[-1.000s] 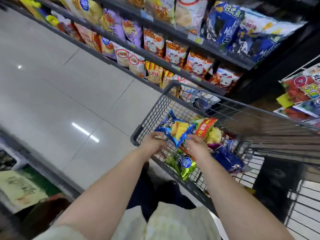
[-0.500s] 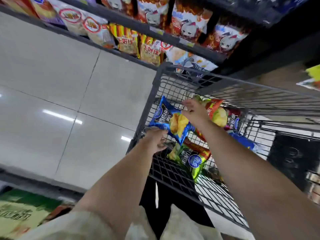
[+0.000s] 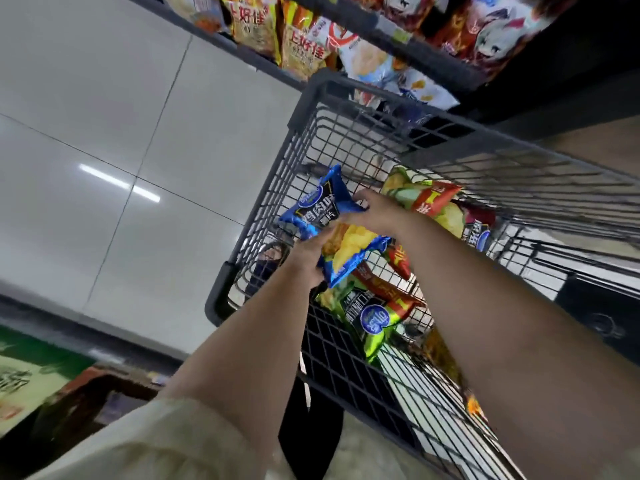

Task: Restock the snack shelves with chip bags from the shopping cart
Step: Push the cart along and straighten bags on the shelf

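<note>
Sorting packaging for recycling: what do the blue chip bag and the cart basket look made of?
Blue chip bag: glossy printed film, likely plastic; it crinkles and reflects light. Cart basket: grey wire grid, probably coated metal, with a matte rim, possibly plastic.

In our left hand point(image 3: 308, 254) and right hand point(image 3: 377, 213), the chip bag point(image 3: 332, 223) is bright blue with a black panel, white lettering and printed yellow chips. Below our hands lies a green bag point(image 3: 367, 317) banded red, with a round blue badge. Right of our right hand is a red-and-green bag point(image 3: 429, 199). The cart point(image 3: 311, 95) is dark grey wire mesh, and beyond our hands the shelf bags point(image 3: 301, 46) are striped red and yellow.
</note>
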A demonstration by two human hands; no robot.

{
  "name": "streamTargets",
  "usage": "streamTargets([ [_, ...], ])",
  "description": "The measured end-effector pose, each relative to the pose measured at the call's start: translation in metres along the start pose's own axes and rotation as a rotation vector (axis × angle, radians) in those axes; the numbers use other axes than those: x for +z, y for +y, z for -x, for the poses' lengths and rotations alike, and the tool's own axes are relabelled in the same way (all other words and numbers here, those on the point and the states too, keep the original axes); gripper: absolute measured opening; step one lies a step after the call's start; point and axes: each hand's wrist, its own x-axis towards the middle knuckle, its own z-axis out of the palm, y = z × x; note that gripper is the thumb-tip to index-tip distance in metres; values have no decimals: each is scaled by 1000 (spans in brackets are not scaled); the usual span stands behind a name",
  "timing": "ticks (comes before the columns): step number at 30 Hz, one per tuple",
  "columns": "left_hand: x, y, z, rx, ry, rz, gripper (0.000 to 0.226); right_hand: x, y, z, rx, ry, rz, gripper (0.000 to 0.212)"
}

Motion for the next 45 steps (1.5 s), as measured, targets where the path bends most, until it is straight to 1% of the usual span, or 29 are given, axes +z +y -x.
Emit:
streamTargets([
  [2,1,-6,18,79,38,-35,76,-2,10,23,-35,18,-169,57],
  [3,1,-10,29,122,51,-72,84,-2,15,38,-40,29,-249,58],
  [5,1,-20,56,203,40,-124,94,-2,26,72,-40,56,-380,74],
  [7,0,-32,85,283,-10,-85,94,0,33,105,-62,65,-502,89],
  [8,-1,-37,100,329,-35,-75,92,-1,34,121,-92,56,-556,92],
  [11,-7,-47,152,477,-151,-127,84,-9,24,169,-199,18,-673,90],
  [14,-19,-38,209,636,-250,-141,82,-21,-7,205,-355,8,-708,77],
  [17,-36,-19,265,785,-279,-159,76,-26,-55,233,-505,-26,-709,79],
  [20,-60,0,313,892,-233,-115,83,-21,-111,260,-617,-52,-672,85],
  [24,-111,30,367,1025,-217,-75,89,1,-191,296,-798,-59,-662,64],
  [25,-127,39,381,1057,-212,-61,91,8,-213,305,-835,-50,-650,63],
  [27,-162,58,411,1123,-193,-39,95,25,-258,322,-896,-36,-633,68],
  [29,-200,78,439,1198,-184,-41,95,46,-306,338,-948,-20,-617,68],
  [32,-258,116,482,1303,-170,-52,90,82,-379,361,-1023,21,-607,52],
  [35,-313,156,521,1412,-143,-52,77,114,-451,380,-1086,69,-600,56],
  [38,-355,196,559,1476,-128,-91,76,134,-512,399,-1134,133,-577,56],
  [41,-379,238,595,1509,-125,-127,85,135,-564,418,-1135,174,-555,55],
  [43,-384,268,620,1556,-122,-137,85,124,-597,431,-1149,218,-567,54],
  [45,-381,299,646,1601,-98,-161,84,108,-630,444,-1175,300,-569,50],
])
